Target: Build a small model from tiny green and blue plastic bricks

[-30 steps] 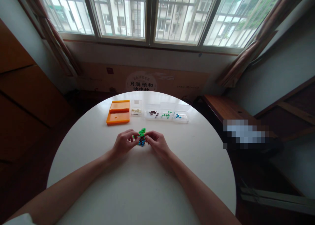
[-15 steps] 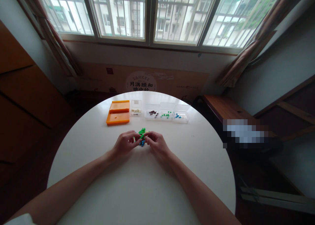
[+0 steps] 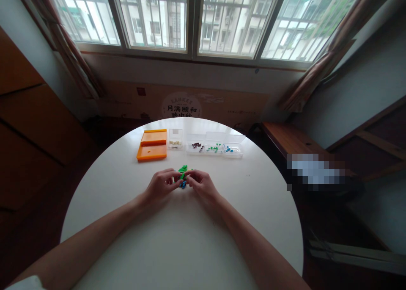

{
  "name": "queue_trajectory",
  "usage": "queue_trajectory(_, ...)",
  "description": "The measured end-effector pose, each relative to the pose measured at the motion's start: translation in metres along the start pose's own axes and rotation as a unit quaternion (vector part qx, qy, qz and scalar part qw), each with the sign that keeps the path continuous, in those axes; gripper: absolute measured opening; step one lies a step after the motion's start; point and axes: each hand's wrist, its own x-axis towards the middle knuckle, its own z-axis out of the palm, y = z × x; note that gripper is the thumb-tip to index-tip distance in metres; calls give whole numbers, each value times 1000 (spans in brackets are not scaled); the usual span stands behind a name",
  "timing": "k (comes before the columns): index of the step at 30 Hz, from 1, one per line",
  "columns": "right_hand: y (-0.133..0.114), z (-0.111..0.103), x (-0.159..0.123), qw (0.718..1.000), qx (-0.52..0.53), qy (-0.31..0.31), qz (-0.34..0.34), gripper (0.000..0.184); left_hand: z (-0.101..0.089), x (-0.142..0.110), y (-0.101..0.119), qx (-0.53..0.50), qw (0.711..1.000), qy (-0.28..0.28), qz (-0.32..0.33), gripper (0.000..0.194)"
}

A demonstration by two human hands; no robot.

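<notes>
A small toy-brick model (image 3: 183, 169), bright green at the top with blue pieces at its near end, is between my two hands over the table. My left hand (image 3: 163, 183) is closed on its left side, thumb and fingertips pinching it. From the right, my right hand (image 3: 201, 183) closes its fingertips at the model's other side. The fingers cover much of its middle, so I cannot make out how its parts join or whether a loose piece is in the right fingertips.
On the white round table (image 3: 177, 247) stand an open orange box (image 3: 152, 156), a small clear box (image 3: 176, 133) with cream pieces, and a clear compartment box (image 3: 206, 153) holding dark, green and blue pieces. A wooden bench (image 3: 279, 133) is at the right.
Hardly anything differs. The green part between my fingertips has tilted slightly, while both hands keep nearly the same place.
</notes>
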Motion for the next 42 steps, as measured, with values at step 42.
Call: queue_trajectory(42,-11,0,-2,1000,8,-24,-2,38,0,-1,-6,3,1000,3,20,26)
